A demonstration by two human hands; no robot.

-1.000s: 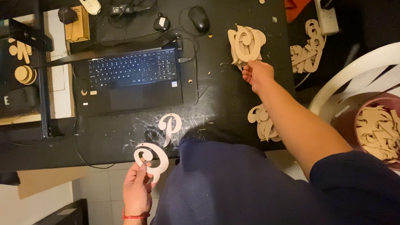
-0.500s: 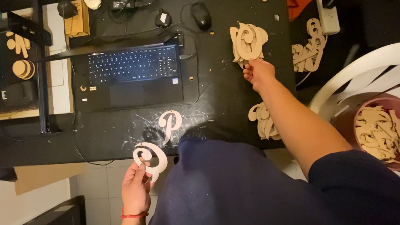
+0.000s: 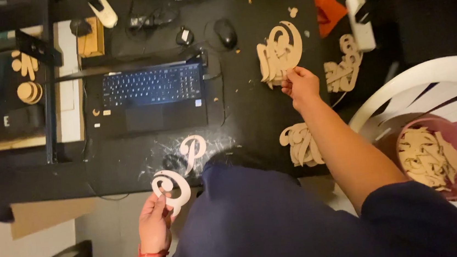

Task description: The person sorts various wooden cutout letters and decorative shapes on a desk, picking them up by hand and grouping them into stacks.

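Fingers of the right hand (image 3: 301, 86) pinch the lower edge of a tan curly cutout (image 3: 286, 45), which is tilted up off the stack of cutouts (image 3: 268, 59) on the black desk (image 3: 249, 110). The lifted piece stands above and just beyond the hand, its rounded top toward the far side of the desk, its lower part overlapping the stack beneath it. The arm reaches out from the near right, passing over a second pile of cutouts (image 3: 299, 144) at the desk's front edge.

The left hand (image 3: 154, 223) is closed on the bottom of a white swirl letter (image 3: 171, 187), held off the desk just in front of its near edge. A white looped letter (image 3: 193, 150) lies flat on the desk just beyond it, amid pale scuff marks, with the laptop (image 3: 151, 94) farther back. A third heap of cutouts (image 3: 342, 71) sits right of the right hand, and a pink bucket of scraps (image 3: 437, 157) rests on a white chair (image 3: 428, 80) well to the right.

Half a second ago the top cutout lay flat on its stack with the right hand's fingertips at its edge; now it is raised and angled. The left hand and its white letter are held much as before.
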